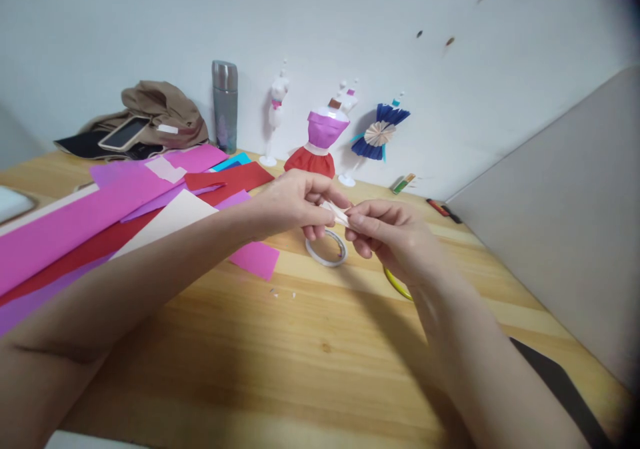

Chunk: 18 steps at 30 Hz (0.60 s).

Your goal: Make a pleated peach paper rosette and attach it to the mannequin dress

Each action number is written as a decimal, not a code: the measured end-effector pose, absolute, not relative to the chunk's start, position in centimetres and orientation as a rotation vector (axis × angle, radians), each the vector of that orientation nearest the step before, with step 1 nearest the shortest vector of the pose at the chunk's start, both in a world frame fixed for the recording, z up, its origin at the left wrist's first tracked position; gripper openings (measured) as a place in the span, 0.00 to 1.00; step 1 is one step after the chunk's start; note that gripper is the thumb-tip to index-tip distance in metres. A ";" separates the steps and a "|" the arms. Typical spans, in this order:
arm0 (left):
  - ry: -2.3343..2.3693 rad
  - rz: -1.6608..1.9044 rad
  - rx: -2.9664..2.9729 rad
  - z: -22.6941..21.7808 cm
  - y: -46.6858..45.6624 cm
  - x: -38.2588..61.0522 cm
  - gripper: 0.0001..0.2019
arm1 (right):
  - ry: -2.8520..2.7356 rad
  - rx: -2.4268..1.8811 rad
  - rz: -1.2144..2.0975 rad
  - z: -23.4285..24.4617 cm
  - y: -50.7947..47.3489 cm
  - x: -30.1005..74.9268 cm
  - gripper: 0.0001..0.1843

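Observation:
Between both hands, a small strip of white paper [336,212] is held above the table. My left hand [300,202] pinches its left end with thumb and fingers. At the other end, my right hand [383,229] grips it with thumb and forefinger. Just below them a roll of white tape [327,249] lies on the wood, partly behind the left fingers. Close behind the hands stands a small mannequin in a purple paper top [327,129] and a red paper skirt [310,162].
Pink, red, purple and cream paper sheets [95,222] cover the left side. A steel flask [225,109], a brown cloth bundle [160,112] with a phone [124,133], a bare mannequin [279,96] and one with a blue paper dress [380,132] stand along the wall. Yellow scissor handle-like loop [397,286] lies by the right wrist.

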<state>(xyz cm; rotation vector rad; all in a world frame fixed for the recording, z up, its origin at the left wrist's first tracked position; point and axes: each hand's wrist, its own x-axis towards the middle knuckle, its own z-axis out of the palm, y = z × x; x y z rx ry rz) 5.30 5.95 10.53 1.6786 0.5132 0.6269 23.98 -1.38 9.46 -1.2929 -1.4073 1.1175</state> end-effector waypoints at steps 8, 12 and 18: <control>0.565 0.645 1.633 11.3 5.6 5.2 0.08 | -1.445 -1.232 1.095 9.7 -1.4 24.6 0.19; 0.647 0.694 1.601 11.7 5.3 5.3 0.06 | -1.598 -1.131 0.786 9.8 -1.8 24.8 0.19; 0.650 0.687 1.593 11.5 5.3 5.5 0.07 | -1.831 -1.066 0.368 9.4 -2.2 23.6 0.11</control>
